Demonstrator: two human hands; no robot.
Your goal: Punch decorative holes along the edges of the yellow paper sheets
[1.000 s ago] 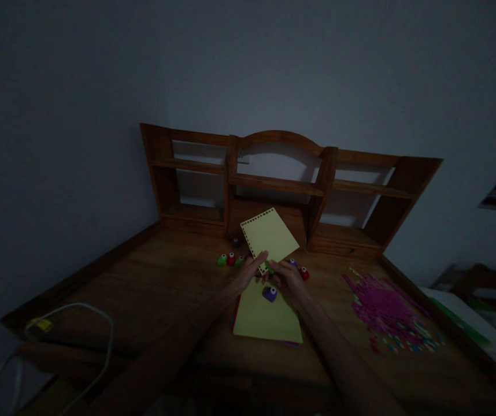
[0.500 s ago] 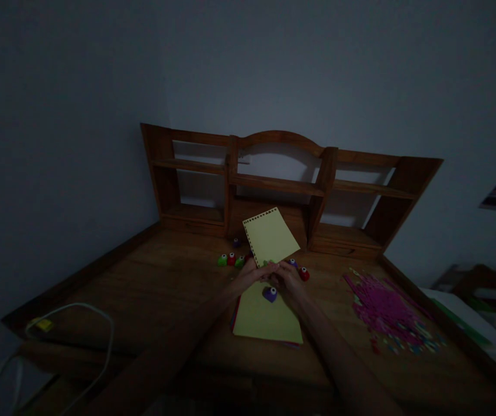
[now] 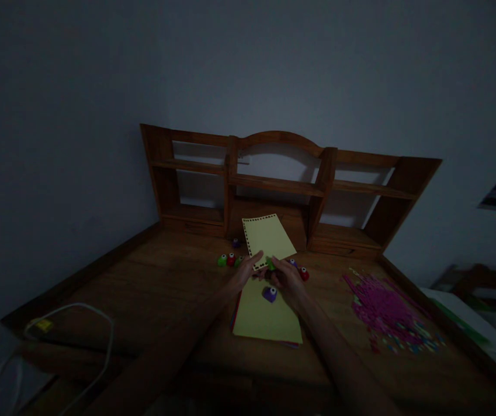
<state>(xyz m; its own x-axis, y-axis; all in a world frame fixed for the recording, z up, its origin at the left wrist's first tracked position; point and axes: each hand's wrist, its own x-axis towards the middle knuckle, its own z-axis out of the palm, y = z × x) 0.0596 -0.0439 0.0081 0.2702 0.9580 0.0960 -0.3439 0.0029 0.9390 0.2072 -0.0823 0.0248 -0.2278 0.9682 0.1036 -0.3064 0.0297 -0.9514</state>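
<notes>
A yellow sheet of paper [image 3: 269, 237], with small holes along its top and left edges, is held up over the desk. My left hand [image 3: 246, 271] pinches its lower left corner, thumb on top. In my right hand [image 3: 288, 278] is a small green craft punch [image 3: 270, 263], at the sheet's lower edge; whether its jaws clasp the paper I cannot tell. Below the hands, a purple craft punch [image 3: 270, 294] rests on a stack of coloured paper [image 3: 267, 323], yellow uppermost.
Green [image 3: 222, 260] and red [image 3: 231, 259] punches stand left of the hands; another red punch [image 3: 303, 274] is at right. A pile of pink strips [image 3: 382, 306] with coloured bits lies farther right. A wooden shelf unit [image 3: 278, 184] backs the desk; a white cable [image 3: 111, 329] loops at left.
The sheet has dropped lower and turned slightly. My hands have moved a little apart, and the green punch in my right hand now shows more clearly.
</notes>
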